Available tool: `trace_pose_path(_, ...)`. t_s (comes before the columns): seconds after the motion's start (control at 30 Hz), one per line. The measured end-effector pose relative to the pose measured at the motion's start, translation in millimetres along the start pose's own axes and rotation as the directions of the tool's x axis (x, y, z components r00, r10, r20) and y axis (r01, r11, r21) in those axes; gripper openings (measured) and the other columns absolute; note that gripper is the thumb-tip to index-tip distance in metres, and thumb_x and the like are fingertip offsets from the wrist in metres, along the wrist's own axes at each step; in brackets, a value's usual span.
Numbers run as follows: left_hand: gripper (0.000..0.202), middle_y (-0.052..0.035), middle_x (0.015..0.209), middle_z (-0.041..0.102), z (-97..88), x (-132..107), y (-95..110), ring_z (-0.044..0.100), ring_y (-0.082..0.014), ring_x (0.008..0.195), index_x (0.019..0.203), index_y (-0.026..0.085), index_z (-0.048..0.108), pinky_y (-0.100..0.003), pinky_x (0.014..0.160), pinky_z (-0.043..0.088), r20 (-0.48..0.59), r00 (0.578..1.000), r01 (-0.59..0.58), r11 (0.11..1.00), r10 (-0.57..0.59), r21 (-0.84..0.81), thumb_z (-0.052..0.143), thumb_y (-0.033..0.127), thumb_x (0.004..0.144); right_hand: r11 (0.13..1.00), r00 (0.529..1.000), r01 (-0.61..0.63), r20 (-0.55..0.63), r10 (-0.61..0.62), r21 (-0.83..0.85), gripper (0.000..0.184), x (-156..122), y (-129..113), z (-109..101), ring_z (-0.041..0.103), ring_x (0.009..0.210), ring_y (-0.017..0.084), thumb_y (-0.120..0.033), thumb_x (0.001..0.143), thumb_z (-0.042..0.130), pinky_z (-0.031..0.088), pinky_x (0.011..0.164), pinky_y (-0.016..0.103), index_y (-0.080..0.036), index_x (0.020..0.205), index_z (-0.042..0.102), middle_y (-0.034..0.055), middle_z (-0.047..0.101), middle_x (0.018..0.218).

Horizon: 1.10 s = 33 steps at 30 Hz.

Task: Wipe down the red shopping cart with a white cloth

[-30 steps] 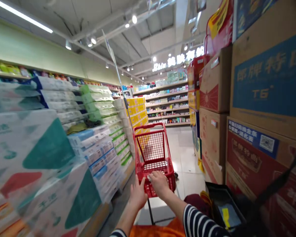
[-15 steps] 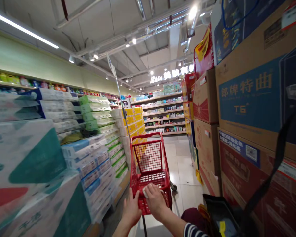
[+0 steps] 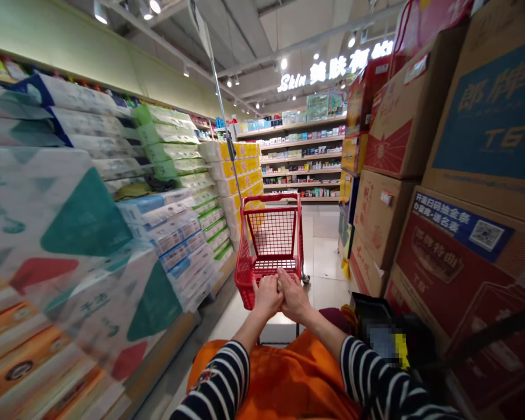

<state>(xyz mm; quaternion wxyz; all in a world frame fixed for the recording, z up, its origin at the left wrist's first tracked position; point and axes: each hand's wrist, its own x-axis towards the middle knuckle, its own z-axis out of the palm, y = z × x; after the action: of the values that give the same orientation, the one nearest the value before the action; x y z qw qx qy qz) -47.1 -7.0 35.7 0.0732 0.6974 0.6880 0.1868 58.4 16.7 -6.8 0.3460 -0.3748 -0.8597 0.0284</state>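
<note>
Head camera view, looking forward and down a shop aisle. A red shopping cart [image 3: 269, 256] stands upright on the pale floor, directly ahead of the person. Both bare hands meet in front of the cart's near end, covering part of it. The left hand [image 3: 268, 296] is curled, with its fingers drawn in; the right hand [image 3: 294, 298] lies against it, its fingers straighter and pointing toward the cart. A small pale thing [image 3: 280, 284] shows between them, too small to identify; whether either hand grips it, or touches the cart's edge, cannot be told. Striped sleeves [image 3: 230, 379] and orange cloth [image 3: 297, 373] lie on the near side of the cart. Left of the cart are stacked white-and-teal packs [image 3: 79, 221] and, closer to it, yellow-and-white packs [image 3: 247, 169]. Cardboard boxes [image 3: 387, 216] rise to its right. Beyond the cart stand stocked shelves [image 3: 301, 140].
</note>
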Motion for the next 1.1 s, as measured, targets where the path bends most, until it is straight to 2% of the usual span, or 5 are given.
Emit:
trace_pose_path(0.1, 0.038, -0.0098, 0.126, 0.051, 3.7, -5.4, -9.7, 0.04, -0.0235, 0.119, 0.12, 0.024, 0.05, -0.053, 0.107, 0.009, -0.023, 0.999, -0.046, 0.998, 0.047, 0.05, 0.038, 0.03, 0.085, 1.0, 0.999, 0.016, 0.042, -0.015, -0.021, 0.07, -7.2, 7.1, -14.6, 0.034, 0.127, 0.022, -0.016, 0.069, 0.045, 0.019, 0.108, 0.045, -0.003, 0.136, 0.03, 0.0189, 0.041, 0.135)
trace_pose_path(0.33, 0.044, -0.0112, 0.136, 0.042, -7.0, -12.5, -95.3, 0.033, -0.0259, 0.127, 0.127, 0.02, 0.045, -0.051, 0.104, 0.026, -0.225, 0.974, 0.02, 0.976, 0.03, 0.217, 0.04, 0.021, 0.083, 0.995, 0.995, -0.082, -0.052, 0.085, 0.057, 0.066, -5.9, 8.0, -14.1, 0.037, 0.125, 0.022, -0.01, 0.069, 0.038, 0.022, 0.107, 0.046, -0.004, 0.134, 0.032, 0.0168, 0.046, 0.131)
trace_pose_path(0.63, 0.048, -0.0122, 0.134, 0.044, 45.0, 6.4, -20.0, 0.033, -0.0239, 0.128, 0.13, 0.015, 0.04, -0.048, 0.104, 0.03, -0.155, 0.904, -0.374, 0.912, 0.399, 0.166, 0.036, 0.012, 0.083, 0.992, 0.972, -0.125, -0.2, 0.12, -0.012, 0.063, -9.8, 15.1, -0.4, 0.039, 0.123, 0.023, -0.008, 0.069, 0.037, 0.022, 0.105, 0.049, -0.006, 0.133, 0.036, 0.0168, 0.046, 0.131)
trace_pose_path(0.93, 0.046, -0.0119, 0.131, 0.048, -1.0, -0.5, -95.8, 0.039, -0.025, 0.123, 0.126, 0.017, 0.045, -0.05, 0.102, 0.03, -0.181, 0.97, -0.109, 0.955, 0.162, 0.275, 0.036, 0.011, 0.082, 0.974, 0.982, -0.189, -0.041, 0.185, -0.125, 0.046, -10.0, 10.3, -16.2, 0.033, 0.127, 0.026, -0.013, 0.076, 0.042, 0.015, 0.106, 0.051, -0.012, 0.121, 0.053, 0.0119, 0.047, 0.132)
trace_pose_path(1.1, 0.042, -0.0133, 0.124, 0.053, 30.1, 15.3, -58.4, 0.044, -0.0218, 0.118, 0.122, 0.014, 0.048, -0.044, 0.1, 0.035, -0.184, 0.921, -0.304, 0.929, 0.343, 0.211, 0.037, 0.011, 0.082, 0.976, 0.984, -0.173, 0.014, 0.176, -0.133, 0.047, -6.7, 9.6, -6.0, 0.034, 0.127, 0.025, -0.01, 0.076, 0.041, 0.025, 0.105, 0.043, -0.006, 0.122, 0.052, 0.0143, 0.049, 0.129)
